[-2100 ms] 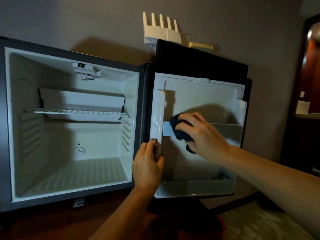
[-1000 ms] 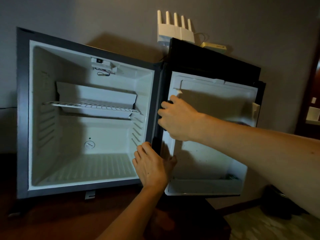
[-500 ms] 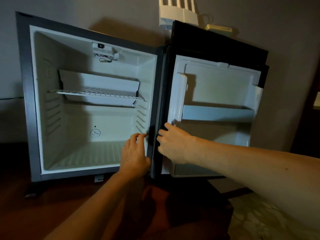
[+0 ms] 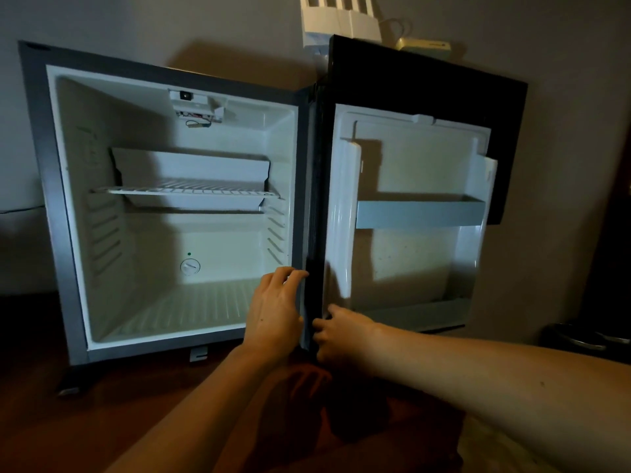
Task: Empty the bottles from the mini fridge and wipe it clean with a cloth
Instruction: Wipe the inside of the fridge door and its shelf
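Mini fridge with its door swung fully open to the right; no bottles show on the wire shelf or in the door racks, so the emptying step looks finished and the wiping step is in hand, now at the hinge seam low between cabinet and door. The left hand rests with relaxed, nearly straight fingers on the cabinet's right front edge, steadying it. The right hand is curled at the dark gasket just beside it; the cloth is not visible here, and whether those fingers grip it cannot be told. The next move probably calls for a narrow fold of cloth run along the seam, then over the ribbed floor. The liner is smooth, glossy white moulded plastic with slotted side ribs; the door's inner panel appears speckled below the grey rail. A white router sits behind.
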Action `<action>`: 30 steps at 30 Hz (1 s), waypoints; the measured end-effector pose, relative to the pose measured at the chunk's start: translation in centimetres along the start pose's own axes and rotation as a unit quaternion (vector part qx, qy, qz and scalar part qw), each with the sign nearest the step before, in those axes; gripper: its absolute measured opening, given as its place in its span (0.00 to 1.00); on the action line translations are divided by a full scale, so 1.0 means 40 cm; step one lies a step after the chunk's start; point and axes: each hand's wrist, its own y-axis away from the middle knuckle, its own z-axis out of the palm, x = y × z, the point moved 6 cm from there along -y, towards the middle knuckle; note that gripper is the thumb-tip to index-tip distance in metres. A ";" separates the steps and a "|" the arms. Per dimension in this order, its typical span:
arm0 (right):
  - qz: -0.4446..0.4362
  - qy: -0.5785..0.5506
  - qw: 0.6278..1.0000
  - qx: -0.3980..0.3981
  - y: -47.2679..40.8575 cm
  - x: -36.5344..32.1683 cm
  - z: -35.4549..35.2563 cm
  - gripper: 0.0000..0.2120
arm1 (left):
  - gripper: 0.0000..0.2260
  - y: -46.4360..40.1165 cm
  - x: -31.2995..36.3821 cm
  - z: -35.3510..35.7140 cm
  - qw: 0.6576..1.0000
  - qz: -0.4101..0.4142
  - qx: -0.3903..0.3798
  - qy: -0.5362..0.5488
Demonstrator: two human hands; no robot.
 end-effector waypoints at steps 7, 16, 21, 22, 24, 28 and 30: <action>0.009 -0.241 0.970 0.035 0.104 0.048 0.028 0.13 | 0.24 -0.017 0.073 0.006 0.996 0.080 0.041 -0.020; 0.206 -0.513 0.824 0.124 0.302 0.216 0.176 0.08 | 0.11 -0.033 0.268 0.071 0.950 0.275 0.075 -0.126; 0.313 -0.594 0.713 0.200 0.397 0.257 0.292 0.13 | 0.16 0.013 0.279 0.166 0.942 0.266 0.007 -0.205; 0.336 -0.600 0.694 0.213 0.412 0.263 0.317 0.14 | 0.20 0.018 0.269 0.182 0.941 0.252 -0.012 -0.225; 0.395 -0.597 0.653 0.248 0.442 0.276 0.357 0.15 | 0.22 0.029 0.250 0.206 0.935 0.239 -0.033 -0.261; 0.501 -0.566 0.571 0.320 0.507 0.290 0.396 0.17 | 0.19 0.031 0.238 0.220 0.928 0.241 -0.031 -0.282; 0.531 -0.529 0.565 0.346 0.530 0.287 0.400 0.18 | 0.19 0.029 0.235 0.221 0.926 0.246 -0.028 -0.286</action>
